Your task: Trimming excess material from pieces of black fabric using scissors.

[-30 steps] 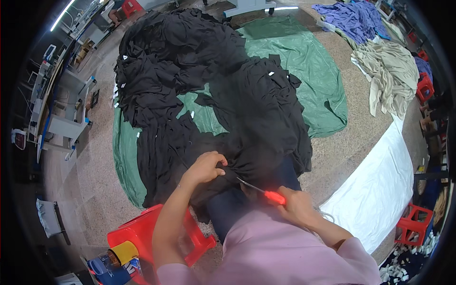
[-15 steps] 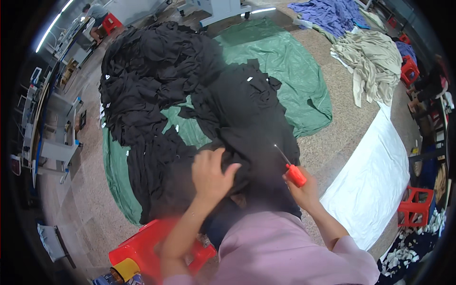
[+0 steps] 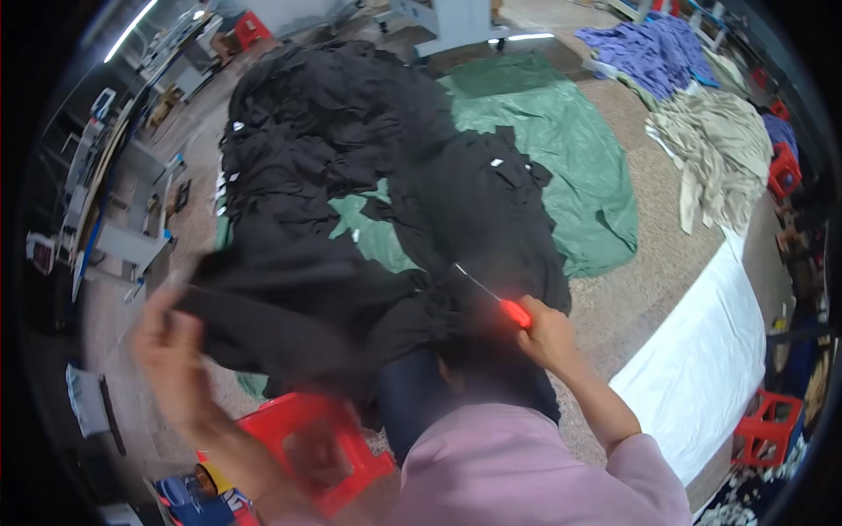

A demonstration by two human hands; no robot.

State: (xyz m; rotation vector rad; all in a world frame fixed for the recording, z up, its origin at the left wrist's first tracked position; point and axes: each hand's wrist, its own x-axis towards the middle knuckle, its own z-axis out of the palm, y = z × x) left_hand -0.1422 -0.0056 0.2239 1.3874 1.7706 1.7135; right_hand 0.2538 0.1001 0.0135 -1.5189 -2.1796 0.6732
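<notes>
My left hand (image 3: 167, 351) is blurred at the lower left, gripping a black garment (image 3: 289, 302) and pulling it out sideways. My right hand (image 3: 548, 333) is closed on a thin metal tool with a red handle (image 3: 513, 311), its tip pointing up and left over the black cloth. A big heap of black garments (image 3: 351, 149) lies ahead on a green sheet (image 3: 570, 158). My lap, in dark trousers (image 3: 417, 403), sits under the cloth.
A red plastic stool (image 3: 324, 438) stands at my lower left. A white sheet (image 3: 702, 368) lies on the floor to the right, with red stools (image 3: 763, 430) beyond it. Beige (image 3: 719, 149) and blue (image 3: 653, 53) garment piles lie at the upper right. Workbenches line the left wall.
My left hand has swung from the middle of the cloth out to the far left, dragging a black garment with it. My right hand has stayed nearly still, still holding the red-handled tool.
</notes>
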